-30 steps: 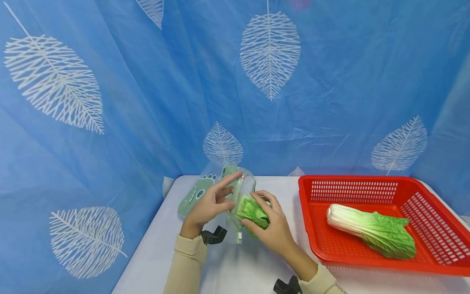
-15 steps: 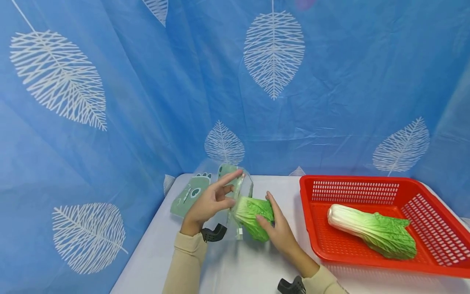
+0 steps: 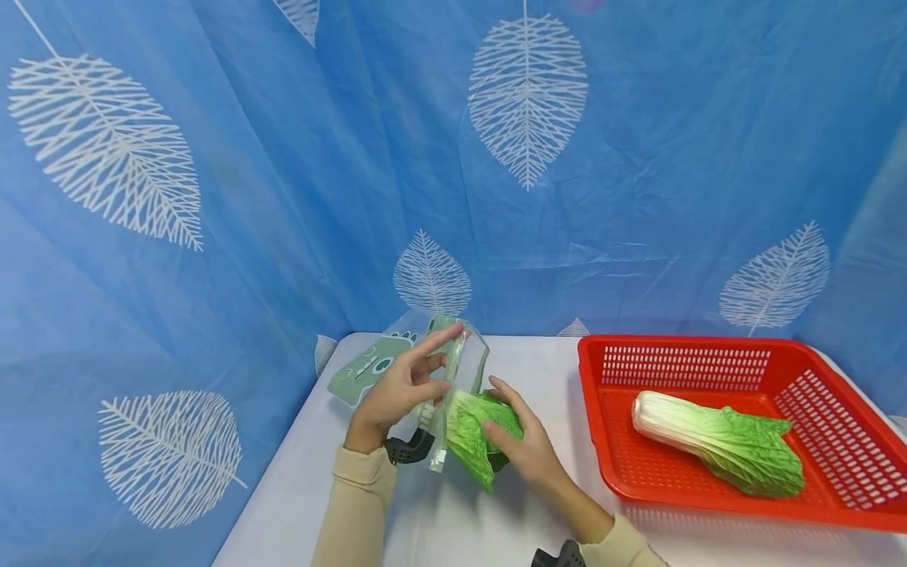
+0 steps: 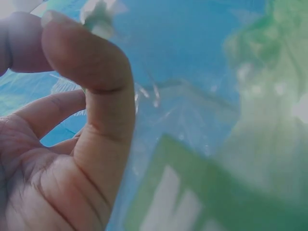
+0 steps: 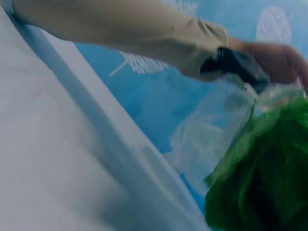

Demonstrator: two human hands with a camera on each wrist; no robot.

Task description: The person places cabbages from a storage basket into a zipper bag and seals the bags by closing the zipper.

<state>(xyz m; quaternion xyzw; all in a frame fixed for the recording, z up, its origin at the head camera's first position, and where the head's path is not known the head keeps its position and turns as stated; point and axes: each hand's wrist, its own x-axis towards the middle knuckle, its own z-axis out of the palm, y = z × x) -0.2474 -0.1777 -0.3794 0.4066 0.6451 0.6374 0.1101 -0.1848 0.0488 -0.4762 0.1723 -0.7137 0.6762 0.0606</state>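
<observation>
My left hand (image 3: 400,394) pinches the mouth edge of a clear zip bag (image 3: 372,368) printed with a green cartoon monster. In the left wrist view its thumb (image 4: 103,101) bends toward the fingers beside the clear film. A leafy Chinese cabbage (image 3: 468,437) is at the bag's mouth, its pale end behind the zip strip (image 3: 439,445) and its green leaves outside. My right hand (image 3: 527,445) grips the cabbage from the right, thumb on the near side. Close up in the right wrist view, the dark green leaves (image 5: 260,173) hide those fingers.
A red perforated basket (image 3: 591,425) stands on the right of the white table (image 3: 283,512). Inside lies another Chinese cabbage (image 3: 716,441) with a white stem. A blue leaf-patterned curtain (image 3: 638,197) hangs behind and on the left.
The cabbage has turned and shifted, first showing more at the mouth, now with its leaves pointing down toward me. The zip strip's near end has swung left. My left hand has barely moved.
</observation>
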